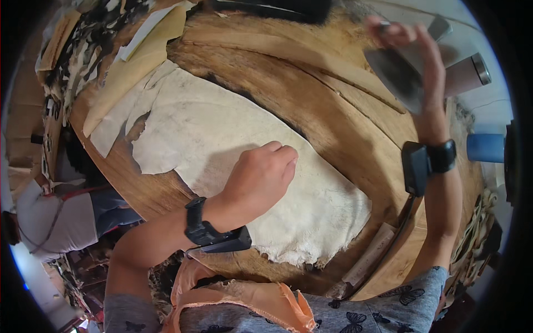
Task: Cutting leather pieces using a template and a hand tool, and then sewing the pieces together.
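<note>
A pale hide (300, 216) with ragged edges and a torn left part lies on the wooden board (344, 127). My left hand (261, 180) rests over the middle of the hide with its fingers curled; what is under them is hidden. My right hand (419, 58) is raised at the upper right, blurred, its fingers closed on a dark flat blade-like tool (391, 77). A yellowish sheet (127, 83) overlaps the hide’s left end. A pale cylindrical bar (367, 254) lies near the board’s lower right.
Scraps (78, 55) pile along the left. Another person (66, 222) is at the lower left. A steel-topped pink flask (466, 75) and a blue cup (483, 147) stand at the right, near hanging strips (472, 233). A black object (269, 8) lies at the back.
</note>
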{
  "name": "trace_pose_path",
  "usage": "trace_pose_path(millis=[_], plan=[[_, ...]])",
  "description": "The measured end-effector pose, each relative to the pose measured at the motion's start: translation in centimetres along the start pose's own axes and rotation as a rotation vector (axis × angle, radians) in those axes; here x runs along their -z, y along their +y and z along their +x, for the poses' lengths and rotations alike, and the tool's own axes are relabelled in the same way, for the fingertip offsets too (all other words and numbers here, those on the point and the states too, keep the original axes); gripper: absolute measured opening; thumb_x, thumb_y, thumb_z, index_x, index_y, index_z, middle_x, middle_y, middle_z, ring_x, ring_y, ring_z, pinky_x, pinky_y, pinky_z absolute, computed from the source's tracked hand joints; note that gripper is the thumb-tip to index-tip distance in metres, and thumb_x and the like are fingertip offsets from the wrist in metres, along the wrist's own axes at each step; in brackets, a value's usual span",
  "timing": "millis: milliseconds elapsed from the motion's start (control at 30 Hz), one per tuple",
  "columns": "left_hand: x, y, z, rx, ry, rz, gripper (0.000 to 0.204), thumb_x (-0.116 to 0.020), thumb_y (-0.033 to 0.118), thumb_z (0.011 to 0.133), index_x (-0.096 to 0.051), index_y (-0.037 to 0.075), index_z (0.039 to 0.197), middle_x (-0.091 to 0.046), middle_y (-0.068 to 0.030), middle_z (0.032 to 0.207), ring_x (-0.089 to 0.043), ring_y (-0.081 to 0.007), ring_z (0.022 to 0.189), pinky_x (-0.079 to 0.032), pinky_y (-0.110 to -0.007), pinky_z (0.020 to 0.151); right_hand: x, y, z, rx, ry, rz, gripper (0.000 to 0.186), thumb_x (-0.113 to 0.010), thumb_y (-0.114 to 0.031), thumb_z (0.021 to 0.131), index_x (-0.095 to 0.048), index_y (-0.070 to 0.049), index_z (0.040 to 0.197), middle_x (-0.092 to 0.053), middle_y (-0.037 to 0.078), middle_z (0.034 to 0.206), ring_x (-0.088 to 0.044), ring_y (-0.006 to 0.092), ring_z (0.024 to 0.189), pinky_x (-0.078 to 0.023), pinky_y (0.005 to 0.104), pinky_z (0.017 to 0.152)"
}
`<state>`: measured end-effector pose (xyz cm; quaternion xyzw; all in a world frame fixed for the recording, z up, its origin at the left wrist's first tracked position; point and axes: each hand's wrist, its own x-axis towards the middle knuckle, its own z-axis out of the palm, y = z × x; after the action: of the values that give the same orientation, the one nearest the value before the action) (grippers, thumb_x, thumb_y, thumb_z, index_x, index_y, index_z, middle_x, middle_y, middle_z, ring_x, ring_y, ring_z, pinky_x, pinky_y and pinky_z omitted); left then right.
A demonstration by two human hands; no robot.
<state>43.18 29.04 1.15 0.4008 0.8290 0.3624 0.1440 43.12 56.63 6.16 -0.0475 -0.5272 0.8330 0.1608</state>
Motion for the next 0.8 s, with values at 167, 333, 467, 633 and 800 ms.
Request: trace_pose_path(millis=[167, 333, 467, 633, 800], plan=[[-0.8, -0.6, 0.2, -0.003, 0.012, 0.140, 0.010, -0.059, 0.003, 0.080, -0.061, 0.003, 0.089, -0.057, -0.0141, 0.076, -0.057, -0.0318, 0.068, -0.047, -0.038, 0.060, -0.7, 7.0, -0.3, -0.126, -0.301, -0.316, 0.028, -0.044, -0.029, 0.093, -0.062, -0.008, 0.101, -0.060, 0.001, 0.096, -0.054, 0.0114, 0.086, -0.044, 0.0290, 0.079], [-1.9, -0.7, 0.4, -0.027, 0.042, 0.331, 0.018, -0.061, 0.009, 0.080, -0.058, 0.002, 0.096, -0.055, -0.0124, 0.084, -0.057, -0.0306, 0.076, -0.048, -0.037, 0.064, -3.0, 8.7, 0.5, -0.170, -0.521, -0.606, 0.034, -0.047, -0.033, 0.094, -0.064, -0.006, 0.103, -0.065, 0.005, 0.097, -0.058, 0.0161, 0.093, -0.044, 0.0290, 0.084], [-2.4, 0.2, 0.5, -0.106, 0.023, 0.481, 0.036, -0.067, 0.020, 0.077, -0.053, -0.004, 0.101, -0.051, -0.0151, 0.089, -0.055, -0.0297, 0.079, -0.049, -0.035, 0.066, -5.0, 11.2, 1.4, 0.050, -0.697, -0.617, 0.034, -0.047, -0.033, 0.093, -0.064, -0.005, 0.103, -0.065, 0.012, 0.090, -0.061, 0.0226, 0.084, -0.047, 0.0323, 0.078], [-2.3, 0.1, 0.5, -0.031, -0.025, 0.439, 0.051, -0.070, 0.028, 0.075, -0.050, -0.007, 0.105, -0.048, -0.0174, 0.093, -0.054, -0.0297, 0.078, -0.049, -0.034, 0.066, -6.1, 13.8, 1.7, 0.081, -0.765, -0.625, 0.035, -0.048, -0.035, 0.092, -0.064, -0.005, 0.102, -0.060, 0.015, 0.076, -0.059, 0.0294, 0.073, -0.047, 0.0363, 0.069], [-2.6, -0.5, 0.4, -0.062, 0.027, 0.418, 0.049, -0.073, 0.021, 0.072, -0.051, -0.006, 0.106, -0.047, -0.0170, 0.095, -0.054, -0.0308, 0.083, -0.049, -0.035, 0.069, -6.4, 14.9, 1.7, 0.123, -0.761, -0.644, 0.039, -0.047, -0.039, 0.092, -0.064, -0.004, 0.096, -0.055, 0.016, 0.065, -0.056, 0.0319, 0.062, -0.046, 0.0383, 0.061]])
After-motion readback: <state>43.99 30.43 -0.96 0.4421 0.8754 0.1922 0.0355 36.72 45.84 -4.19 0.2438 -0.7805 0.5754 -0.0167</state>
